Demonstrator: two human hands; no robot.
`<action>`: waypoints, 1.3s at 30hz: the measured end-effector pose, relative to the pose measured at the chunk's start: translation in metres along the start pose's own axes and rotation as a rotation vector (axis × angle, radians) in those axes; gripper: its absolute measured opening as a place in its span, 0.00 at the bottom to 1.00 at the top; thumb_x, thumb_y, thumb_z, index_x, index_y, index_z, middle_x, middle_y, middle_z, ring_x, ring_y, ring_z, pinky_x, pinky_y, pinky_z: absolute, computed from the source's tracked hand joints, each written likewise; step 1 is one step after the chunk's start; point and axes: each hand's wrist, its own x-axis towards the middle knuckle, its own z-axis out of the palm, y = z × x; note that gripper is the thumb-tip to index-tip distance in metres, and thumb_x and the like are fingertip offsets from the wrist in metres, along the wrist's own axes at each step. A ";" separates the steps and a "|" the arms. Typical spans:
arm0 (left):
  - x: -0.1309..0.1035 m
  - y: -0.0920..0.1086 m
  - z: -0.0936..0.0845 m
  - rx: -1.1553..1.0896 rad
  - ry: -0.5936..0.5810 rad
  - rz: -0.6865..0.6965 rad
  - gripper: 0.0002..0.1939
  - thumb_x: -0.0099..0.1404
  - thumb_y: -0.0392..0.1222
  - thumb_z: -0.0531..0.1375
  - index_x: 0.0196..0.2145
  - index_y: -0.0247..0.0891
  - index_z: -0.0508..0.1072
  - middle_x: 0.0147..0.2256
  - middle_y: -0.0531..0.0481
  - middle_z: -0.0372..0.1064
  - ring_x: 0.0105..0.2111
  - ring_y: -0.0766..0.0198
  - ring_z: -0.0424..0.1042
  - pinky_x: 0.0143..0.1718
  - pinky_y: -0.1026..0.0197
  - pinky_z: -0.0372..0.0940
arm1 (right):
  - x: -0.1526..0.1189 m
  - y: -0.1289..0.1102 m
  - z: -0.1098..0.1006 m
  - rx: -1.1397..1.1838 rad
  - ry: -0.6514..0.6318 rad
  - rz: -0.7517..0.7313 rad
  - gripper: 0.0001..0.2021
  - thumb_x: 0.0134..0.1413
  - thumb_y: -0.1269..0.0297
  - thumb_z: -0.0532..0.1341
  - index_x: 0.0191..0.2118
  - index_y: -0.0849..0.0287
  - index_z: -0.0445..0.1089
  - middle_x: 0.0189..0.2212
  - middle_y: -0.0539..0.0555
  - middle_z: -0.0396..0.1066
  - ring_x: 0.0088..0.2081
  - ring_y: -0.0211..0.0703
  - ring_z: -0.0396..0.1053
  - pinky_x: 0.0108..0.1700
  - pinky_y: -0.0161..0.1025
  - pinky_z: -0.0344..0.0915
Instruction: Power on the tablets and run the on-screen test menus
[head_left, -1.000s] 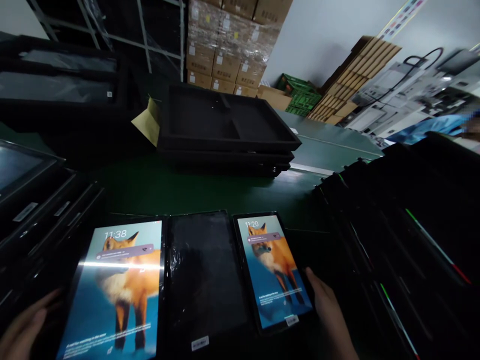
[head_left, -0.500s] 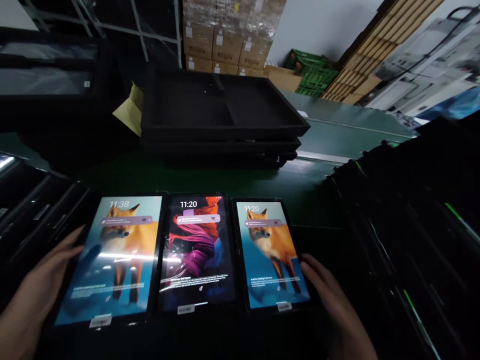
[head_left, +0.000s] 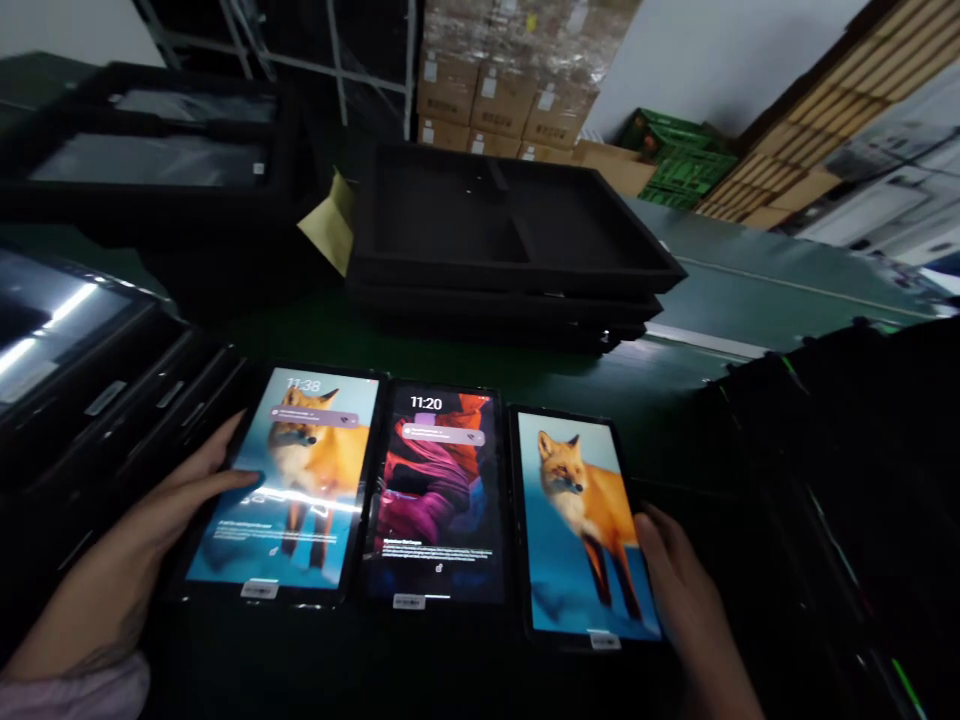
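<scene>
Three lit tablets lie side by side in front of me. The left tablet [head_left: 300,480] shows a fox lock screen with 11:38. My left hand [head_left: 187,490] grips its left edge, the thumb over the screen and the other fingers by the edge. The middle tablet [head_left: 439,495], with a red and purple picture and 11:20, is untouched. My right hand [head_left: 679,560] is closed on the right edge of the right tablet [head_left: 585,520], with some fingers hidden. That tablet shows only a fox picture. Each tablet has a small white label at its bottom edge.
Black devices [head_left: 127,400] lean in a row at left; more dark devices [head_left: 832,500] stand at right. Ahead are stacked black trays [head_left: 450,225], a yellow paper [head_left: 332,225] and another tray holding wrapped items [head_left: 150,150]. Cartons [head_left: 495,100] and green crates [head_left: 682,155] stand behind.
The scene has shifted right in view. My left thumb has come over the left tablet's screen. The right tablet's clock and notification have vanished, and it sits farther from the middle one.
</scene>
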 end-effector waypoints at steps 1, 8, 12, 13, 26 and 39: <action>0.001 0.001 0.002 0.014 0.016 -0.021 0.51 0.44 0.45 0.74 0.65 0.48 0.64 0.60 0.51 0.70 0.58 0.45 0.70 0.60 0.48 0.66 | -0.010 -0.009 0.004 -0.049 0.051 -0.126 0.41 0.56 0.31 0.52 0.57 0.64 0.70 0.51 0.69 0.73 0.54 0.69 0.70 0.53 0.64 0.69; 0.012 -0.001 0.006 -0.013 0.171 -0.024 0.31 0.63 0.52 0.64 0.62 0.44 0.69 0.62 0.48 0.68 0.63 0.51 0.65 0.67 0.49 0.56 | -0.091 -0.085 0.035 -0.161 -0.371 -0.955 0.20 0.65 0.57 0.59 0.61 0.44 0.68 0.73 0.51 0.44 0.73 0.70 0.36 0.56 0.70 0.69; 0.009 -0.007 0.000 -0.030 0.127 -0.018 0.31 0.62 0.51 0.65 0.61 0.44 0.69 0.62 0.49 0.68 0.63 0.51 0.66 0.65 0.50 0.59 | -0.105 -0.096 0.049 -0.194 -0.410 -0.900 0.17 0.67 0.58 0.58 0.59 0.42 0.71 0.74 0.47 0.39 0.74 0.72 0.31 0.56 0.72 0.69; 0.007 -0.008 -0.001 -0.026 0.125 -0.028 0.32 0.61 0.51 0.65 0.62 0.44 0.69 0.62 0.48 0.67 0.62 0.51 0.66 0.64 0.50 0.61 | -0.106 -0.097 0.052 -0.183 -0.366 -0.867 0.17 0.67 0.59 0.58 0.59 0.43 0.71 0.74 0.48 0.39 0.74 0.72 0.30 0.57 0.74 0.67; -0.006 0.000 0.001 0.005 0.048 -0.074 0.38 0.60 0.50 0.68 0.66 0.43 0.64 0.50 0.45 0.78 0.47 0.52 0.79 0.47 0.57 0.75 | -0.096 -0.085 0.049 -0.048 -0.047 -0.869 0.13 0.68 0.66 0.57 0.51 0.51 0.76 0.71 0.54 0.50 0.73 0.71 0.35 0.61 0.80 0.56; -0.003 -0.008 -0.010 0.079 0.016 -0.070 0.38 0.61 0.56 0.67 0.65 0.49 0.64 0.63 0.48 0.66 0.62 0.51 0.66 0.67 0.47 0.57 | -0.102 -0.077 0.045 0.029 -0.159 -1.052 0.10 0.62 0.71 0.60 0.43 0.51 0.77 0.67 0.53 0.58 0.72 0.67 0.44 0.58 0.73 0.65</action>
